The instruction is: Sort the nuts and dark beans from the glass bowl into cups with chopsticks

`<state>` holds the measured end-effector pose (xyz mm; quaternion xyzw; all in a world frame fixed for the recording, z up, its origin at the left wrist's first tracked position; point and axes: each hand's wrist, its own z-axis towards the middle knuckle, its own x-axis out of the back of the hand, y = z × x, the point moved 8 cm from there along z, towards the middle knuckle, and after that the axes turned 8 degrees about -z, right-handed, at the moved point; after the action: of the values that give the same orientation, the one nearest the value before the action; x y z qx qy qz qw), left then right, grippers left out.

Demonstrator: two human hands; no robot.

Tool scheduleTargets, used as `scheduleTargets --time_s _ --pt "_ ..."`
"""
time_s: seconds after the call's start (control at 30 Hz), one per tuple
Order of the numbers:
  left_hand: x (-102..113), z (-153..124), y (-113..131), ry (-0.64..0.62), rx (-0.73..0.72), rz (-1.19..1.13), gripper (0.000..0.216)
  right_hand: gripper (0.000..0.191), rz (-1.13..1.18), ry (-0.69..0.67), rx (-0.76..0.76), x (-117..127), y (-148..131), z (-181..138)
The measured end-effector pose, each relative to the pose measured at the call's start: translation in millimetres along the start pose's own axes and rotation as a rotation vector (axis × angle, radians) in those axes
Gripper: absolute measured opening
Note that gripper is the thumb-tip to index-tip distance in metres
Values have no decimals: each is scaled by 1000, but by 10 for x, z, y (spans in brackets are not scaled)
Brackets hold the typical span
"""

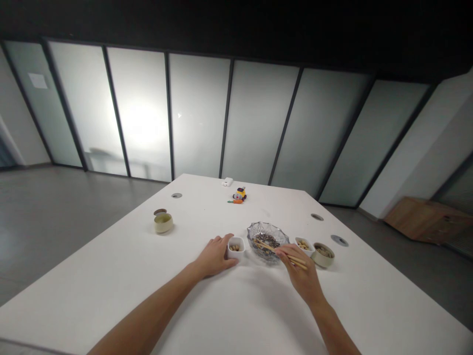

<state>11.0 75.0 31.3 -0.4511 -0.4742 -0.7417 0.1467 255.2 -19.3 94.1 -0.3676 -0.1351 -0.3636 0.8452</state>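
Observation:
My left hand (216,256) is curled round the left side of a small white square bowl (236,253), thumb at its front and fingers at its back. Several brownish pieces lie inside this bowl. A pair of wooden chopsticks (297,263) is pinched in my right hand (301,276). Their tips reach into a clear glass bowl (266,229) with a scalloped rim, among many small dark seeds (269,239). Whether the tips grip anything is too small to tell. Beyond my right hand stands a second white bowl (303,245) with pale nut-like pieces.
A round beige tin (324,255) with contents stands at the right. Another beige tin (163,223) sits at the left beside its lid (160,212). Farther back on the white table (199,212) are a toy vehicle (240,194), an orange carrot-shaped piece (236,201) and a white case (227,182).

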Motion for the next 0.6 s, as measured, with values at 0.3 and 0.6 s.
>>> scheduleTargets --time_s 0.3,0.6 --pt "-13 9 -12 -5 5 8 77 29 -4 8 32 -21 32 -15" --pt "-6 3 -3 -3 -2 -5 77 26 -19 21 55 -17 -6 -11"
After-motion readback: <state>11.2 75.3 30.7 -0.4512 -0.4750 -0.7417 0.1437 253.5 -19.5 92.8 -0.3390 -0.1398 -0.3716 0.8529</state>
